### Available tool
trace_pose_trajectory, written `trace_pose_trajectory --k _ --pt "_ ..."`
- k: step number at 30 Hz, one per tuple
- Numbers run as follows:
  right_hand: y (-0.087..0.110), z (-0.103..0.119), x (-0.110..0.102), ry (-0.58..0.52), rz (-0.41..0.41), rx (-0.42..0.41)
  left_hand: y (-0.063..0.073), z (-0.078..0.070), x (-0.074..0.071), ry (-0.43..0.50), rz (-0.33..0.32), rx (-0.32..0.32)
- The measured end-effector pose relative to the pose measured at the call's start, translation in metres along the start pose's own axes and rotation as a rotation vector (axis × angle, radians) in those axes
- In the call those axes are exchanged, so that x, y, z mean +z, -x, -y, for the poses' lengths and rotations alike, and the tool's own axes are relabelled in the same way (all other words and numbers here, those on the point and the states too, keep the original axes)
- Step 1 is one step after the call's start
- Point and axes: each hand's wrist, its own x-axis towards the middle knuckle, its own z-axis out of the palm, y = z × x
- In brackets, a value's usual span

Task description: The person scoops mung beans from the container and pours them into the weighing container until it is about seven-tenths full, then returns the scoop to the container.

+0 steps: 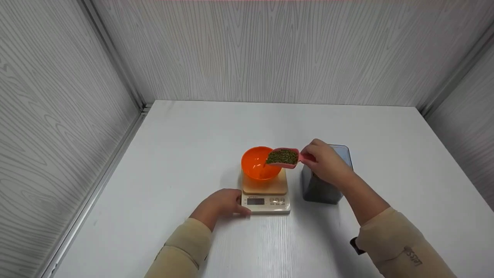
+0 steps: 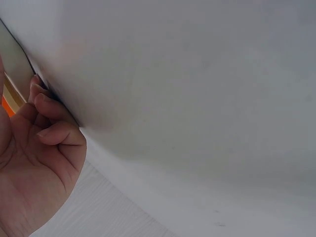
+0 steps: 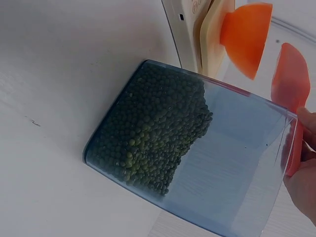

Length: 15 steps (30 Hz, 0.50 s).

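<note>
In the head view my right hand [image 1: 326, 162] holds a pink scoop [image 1: 294, 166] by its handle, heaped with mung beans [image 1: 283, 156]. The scoop's front edge is over the right rim of an orange bowl [image 1: 254, 164], whose visible inside shows no beans. That bowl stands on the wooden platform of a kitchen scale [image 1: 270, 208]. At the scale's front left corner, my left hand [image 1: 224, 202] grips the edge, its fingers curled in the left wrist view. Below my right hand stands a clear bluish container [image 3: 232, 148], partly filled with mung beans in the right wrist view.
The white table [image 1: 193, 135] reaches back to a grey wood-grain panel [image 1: 251, 50]. Similar panels rise on the left and right. The container stands just right of the scale, with a narrow gap between them.
</note>
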Motion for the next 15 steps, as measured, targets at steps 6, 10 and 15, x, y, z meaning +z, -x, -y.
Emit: trace_pose_trajectory --k 6,10,15 --pt "-0.0009 0.0011 0.0004 -0.002 0.015 0.019 -0.0003 -0.0006 -0.0006 0.005 0.005 -0.013" --pt "-0.0006 0.0005 0.0019 0.005 0.025 0.023 0.0001 -0.0013 -0.001 0.0 0.009 -0.016" --pt "-0.0014 0.0032 0.0011 0.04 0.024 0.008 0.0008 -0.0021 -0.0019 -0.009 0.009 -0.014"
